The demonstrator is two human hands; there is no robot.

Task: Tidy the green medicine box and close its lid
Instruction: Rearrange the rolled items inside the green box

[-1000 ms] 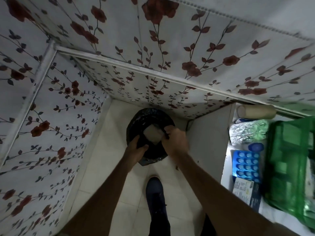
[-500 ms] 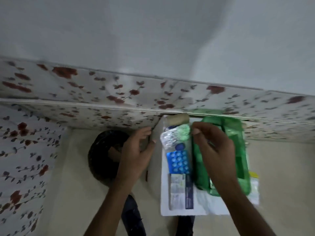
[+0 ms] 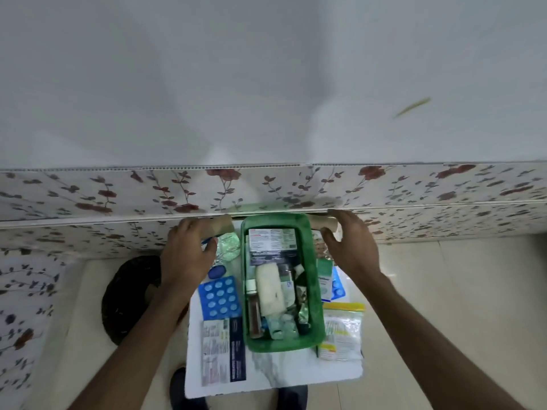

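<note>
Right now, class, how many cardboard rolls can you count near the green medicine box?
2. One cardboard roll lies left of the green medicine box, under the left hand; the other lies right, by the right hand. More may be hidden.

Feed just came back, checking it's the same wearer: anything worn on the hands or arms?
Nothing shows. The left hand and right hand are bare, without gloves, rings or a watch in view. Both forearms are uncovered down to the frame's edge, so no sleeve appears. No markings or bandages are visible.
</note>
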